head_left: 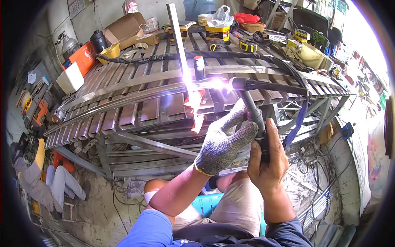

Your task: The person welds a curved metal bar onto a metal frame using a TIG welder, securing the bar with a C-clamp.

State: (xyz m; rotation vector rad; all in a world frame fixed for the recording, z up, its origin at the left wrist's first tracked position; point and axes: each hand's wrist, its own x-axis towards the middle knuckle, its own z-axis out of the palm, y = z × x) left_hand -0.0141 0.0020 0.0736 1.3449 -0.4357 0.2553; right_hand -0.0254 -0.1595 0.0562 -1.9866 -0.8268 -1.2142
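Observation:
My right hand (269, 158), bare, is wrapped round the black handle of a welding torch (252, 105) whose head points left at a bright arc (217, 84). My left hand (224, 142), in a grey knit glove, rests against the torch neck just below the head, fingers curled on it. The arc burns on a long steel bar (135, 92) lying across the slatted metal bench (160, 111). An upright steel strip (177, 41) stands just left of the arc, with a red magnetic square (195, 103) at its foot.
The torch hose (214, 54) loops over the bench's far side. Boxes, a yellow tub (217, 33), a tape measure (248, 45), a white bag and tools crowd the back edge. Cables litter the floor at right. Below me is a blue stool (207, 202).

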